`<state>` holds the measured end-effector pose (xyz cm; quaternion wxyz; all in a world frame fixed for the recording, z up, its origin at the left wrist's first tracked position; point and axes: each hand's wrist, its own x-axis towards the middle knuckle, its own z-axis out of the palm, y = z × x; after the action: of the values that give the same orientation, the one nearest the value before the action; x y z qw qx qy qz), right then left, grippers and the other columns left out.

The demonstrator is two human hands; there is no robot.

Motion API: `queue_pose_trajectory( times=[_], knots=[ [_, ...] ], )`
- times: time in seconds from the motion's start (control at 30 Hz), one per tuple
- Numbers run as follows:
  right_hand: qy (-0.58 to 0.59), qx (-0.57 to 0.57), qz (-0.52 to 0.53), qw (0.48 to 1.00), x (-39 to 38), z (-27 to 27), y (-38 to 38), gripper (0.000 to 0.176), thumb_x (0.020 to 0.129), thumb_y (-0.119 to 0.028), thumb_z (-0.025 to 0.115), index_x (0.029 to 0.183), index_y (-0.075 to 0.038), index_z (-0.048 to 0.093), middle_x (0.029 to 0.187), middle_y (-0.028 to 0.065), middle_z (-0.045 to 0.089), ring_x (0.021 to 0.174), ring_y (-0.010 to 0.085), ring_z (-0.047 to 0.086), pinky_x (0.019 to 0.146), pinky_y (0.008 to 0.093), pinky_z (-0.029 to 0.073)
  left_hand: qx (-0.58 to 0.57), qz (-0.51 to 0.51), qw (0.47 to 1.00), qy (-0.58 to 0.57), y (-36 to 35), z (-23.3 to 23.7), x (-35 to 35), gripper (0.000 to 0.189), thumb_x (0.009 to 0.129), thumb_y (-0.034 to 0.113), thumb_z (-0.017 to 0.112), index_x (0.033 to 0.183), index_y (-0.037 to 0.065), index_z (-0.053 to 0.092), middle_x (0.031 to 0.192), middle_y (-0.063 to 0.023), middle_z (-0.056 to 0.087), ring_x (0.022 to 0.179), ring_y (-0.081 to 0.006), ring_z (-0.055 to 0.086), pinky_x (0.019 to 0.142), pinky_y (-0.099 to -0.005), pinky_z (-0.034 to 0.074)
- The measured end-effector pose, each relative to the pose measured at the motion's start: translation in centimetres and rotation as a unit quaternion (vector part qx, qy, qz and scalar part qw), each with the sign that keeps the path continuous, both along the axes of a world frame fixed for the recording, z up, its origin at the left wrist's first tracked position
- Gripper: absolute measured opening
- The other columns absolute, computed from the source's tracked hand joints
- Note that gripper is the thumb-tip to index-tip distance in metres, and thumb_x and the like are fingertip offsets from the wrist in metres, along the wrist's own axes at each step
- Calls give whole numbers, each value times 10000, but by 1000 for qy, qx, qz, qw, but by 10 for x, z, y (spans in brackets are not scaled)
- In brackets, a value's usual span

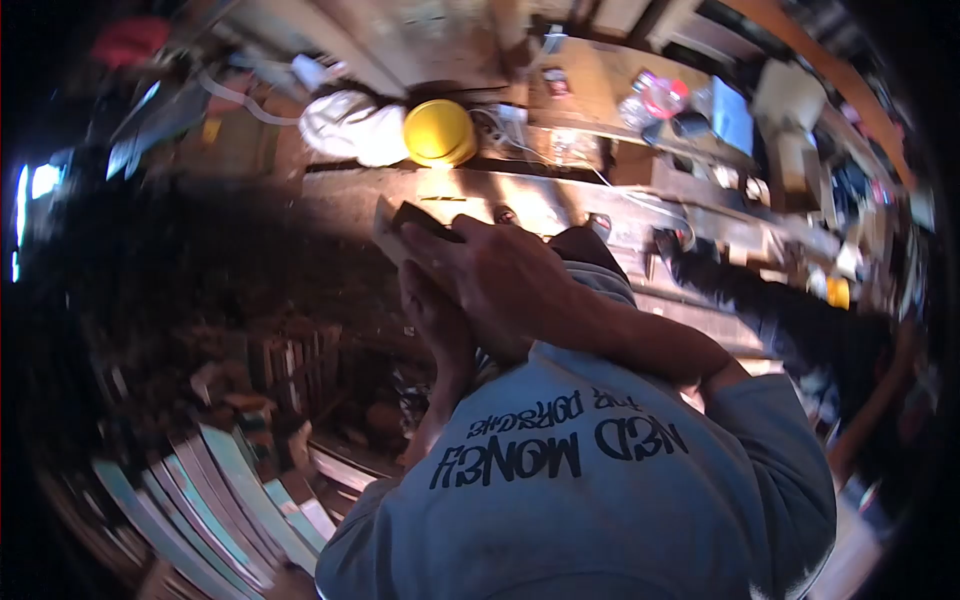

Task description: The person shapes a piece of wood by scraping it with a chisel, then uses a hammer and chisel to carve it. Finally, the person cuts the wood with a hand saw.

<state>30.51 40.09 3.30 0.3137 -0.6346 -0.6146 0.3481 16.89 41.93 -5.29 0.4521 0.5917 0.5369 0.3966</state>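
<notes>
My right hand (505,272) is closed around a dark flat block (424,220), with its fingers pointing toward the left. Beneath it, my left hand (434,308) grips a thin pale flat piece (384,218), which shows at the fingertips. Block and piece lie against each other; my hands cover most of both, so their exact kind cannot be made out. Both hands are held up in front of my printed blue-grey shirt (560,490).
A yellow bucket (440,135) and a white sack (352,128) stand ahead. Bottles (660,95) and a blue box (732,115) sit on a wooden surface at upper right. Long boards (215,500) are stacked at lower left. Another person's dark-clothed leg (760,300) extends at right.
</notes>
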Motion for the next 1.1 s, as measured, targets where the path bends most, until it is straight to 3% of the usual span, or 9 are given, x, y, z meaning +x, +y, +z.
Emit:
queue_pose_trajectory(
  times=[0.17, 0.47, 0.57, 0.6, 0.63, 0.7, 0.9, 1.0, 1.1],
  knots=[
    [240, -73, -147, 957, 53, 7, -36, 513, 889, -135, 540, 1388, -133, 422, 827, 205, 602, 773, 321, 597, 714, 412, 447, 144, -220, 956, 131, 20, 7, 18, 358, 976, 293, 406, 1186, 5, 438, 996, -143, 534, 880, -233, 548, 760, -371, 466],
    [192, 58, -530, 824, 44, -26, -200, 651, 728, -46, 574, 1365, -49, 438, 1194, 205, 390, 1025, 397, 545, 911, 412, 432, -10, -653, 757, 34, 23, 1, 90, 349, 972, 276, 407, 1206, 18, 402, 978, -127, 520, 845, -232, 537, 739, -376, 463],
    [136, 102, -696, 697, 11, -38, -259, 570, 729, -59, 572, 1293, -13, 503, 1283, 219, 380, 1153, 400, 487, 988, 385, 406, -16, -842, 539, -12, 10, -31, 122, 348, 970, 271, 408, 1213, 22, 391, 973, -122, 516, 834, -232, 533, 733, -377, 462],
    [117, 134, -740, 649, -5, -43, -280, 538, 734, -58, 566, 1270, -21, 528, 1325, 216, 368, 1174, 391, 476, 993, 386, 402, -329, -763, 546, 109, -45, 36, 131, 470, 951, 210, 471, 1366, 52, 317, 1115, -165, 529, 857, -227, 557, 700, -340, 484],
    [98, 162, -779, 598, -23, -47, -299, 508, 739, -57, 560, 1247, -30, 552, 1367, 212, 355, 1196, 382, 466, 999, 386, 399, -380, -720, 566, 126, -69, 31, 132, 501, 933, 236, 513, 1359, 64, 314, 1054, -138, 532, 811, -211, 550, 647, -326, 475],
    [8, 211, -848, 486, -65, -48, -335, 435, 746, -12, 509, 1164, -62, 621, 1418, 158, 356, 1156, 320, 521, 962, 375, 439, -357, -740, 536, 196, -126, 44, 134, 502, 923, 231, 531, 1352, 59, 333, 1043, -129, 547, 813, -211, 557, 654, -317, 475],
    [55, 404, -897, 171, -229, -40, -409, 230, 755, -68, 545, 957, -35, 650, 1250, 137, 523, 1117, 245, 542, 933, 374, 442, -350, -898, 121, 238, -297, 27, 121, 593, 882, 164, 626, 1361, -14, 324, 1000, -141, 572, 805, -213, 597, 614, -320, 533],
    [-128, 223, -964, 76, -307, -61, -411, 323, 837, -202, 678, 1097, -37, 583, 1264, 106, 469, 1044, 167, 564, 892, 307, 464, -221, -944, -14, 245, -390, 35, 72, 596, 921, 167, 565, 1438, 86, 279, 936, -130, 605, 701, -162, 608, 543, -258, 519],
    [-54, 387, -917, -74, -358, -56, -390, 423, 800, -135, 709, 1163, -49, 511, 1231, 122, 481, 1022, 184, 581, 884, 322, 469, -152, -928, -153, 304, -467, 47, 22, 502, 931, 137, 539, 1393, 93, 347, 914, -133, 607, 670, -154, 603, 542, -235, 514]
  ],
)
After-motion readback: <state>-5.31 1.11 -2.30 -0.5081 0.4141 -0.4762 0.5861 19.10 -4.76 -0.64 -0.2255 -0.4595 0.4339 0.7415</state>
